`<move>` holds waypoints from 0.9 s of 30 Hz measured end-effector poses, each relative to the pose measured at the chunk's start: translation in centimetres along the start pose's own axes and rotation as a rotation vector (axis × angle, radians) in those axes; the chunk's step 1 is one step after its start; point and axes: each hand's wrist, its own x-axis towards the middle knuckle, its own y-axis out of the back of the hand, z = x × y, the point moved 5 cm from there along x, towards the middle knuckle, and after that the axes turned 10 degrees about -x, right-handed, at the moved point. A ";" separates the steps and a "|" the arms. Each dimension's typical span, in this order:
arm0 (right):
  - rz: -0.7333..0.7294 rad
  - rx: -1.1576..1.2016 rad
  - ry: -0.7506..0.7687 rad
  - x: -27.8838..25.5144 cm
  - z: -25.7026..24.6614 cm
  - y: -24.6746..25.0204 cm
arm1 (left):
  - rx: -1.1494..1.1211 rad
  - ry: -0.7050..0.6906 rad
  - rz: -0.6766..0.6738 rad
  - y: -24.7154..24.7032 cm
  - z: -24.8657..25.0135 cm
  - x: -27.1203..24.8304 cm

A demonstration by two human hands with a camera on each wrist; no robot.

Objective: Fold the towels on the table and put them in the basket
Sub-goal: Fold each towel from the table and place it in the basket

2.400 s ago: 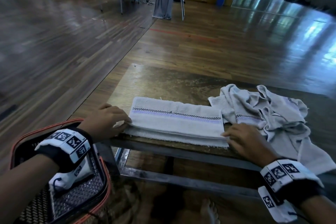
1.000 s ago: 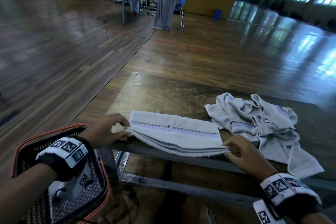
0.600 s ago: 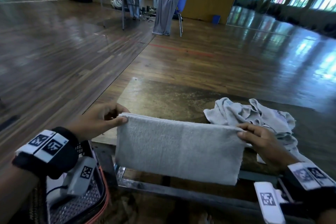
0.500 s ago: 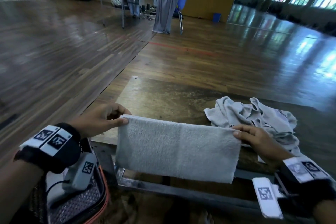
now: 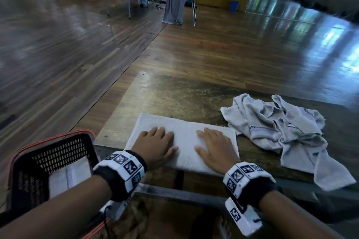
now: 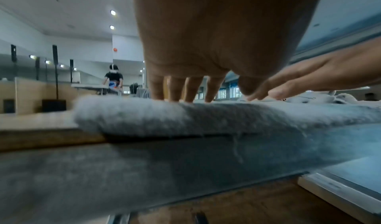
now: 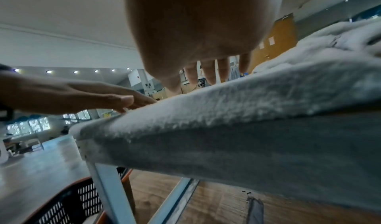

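Basket (image 5: 48,153), folded towel (image 5: 68,176) inside

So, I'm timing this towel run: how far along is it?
Done: one folded towel already lies in the basket. In hand: the left hand and right hand press flat on a folded white towel at the table edge. Left: that towel goes in the basket, and the crumpled grey towels are unfolded.

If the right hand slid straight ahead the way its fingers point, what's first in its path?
Likely bare table: the right hand lies flat on the folded towel, fingers pointing away; the crumpled towel sits off to its right.
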 end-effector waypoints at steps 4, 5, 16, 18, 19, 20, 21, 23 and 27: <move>-0.119 -0.052 -0.131 0.9 0.9 -0.9 | 0.086 0.066 -0.058 -1.1 -1.5 1.8; -0.131 -0.041 -0.175 1.1 1.4 -0.8 | 0.109 0.105 -0.057 -0.8 -2.3 2.5; -0.085 -0.001 -0.221 2.4 4.9 1.0 | 0.021 -0.298 0.150 1.6 0.6 2.9; -0.150 0.033 -0.253 2.5 5.9 0.8 | 0.004 -0.530 0.087 0.9 3.1 1.0; -0.176 0.054 -0.269 2.5 6.3 0.7 | 0.039 -0.593 0.078 0.3 3.8 0.1; -0.187 0.075 -0.277 2.5 6.5 0.6 | 0.079 -0.620 0.090 -0.3 4.4 -0.6; -0.185 0.091 -0.278 2.5 6.6 0.6 | 0.100 -0.626 0.125 -0.9 4.9 -1.1; -0.168 0.118 -0.272 2.4 6.5 0.8 | 0.087 -0.618 0.206 -1.7 5.6 -1.7; -0.142 0.347 -0.283 1.1 7.0 1.8 | -0.044 -0.559 0.324 -0.8 6.1 -2.1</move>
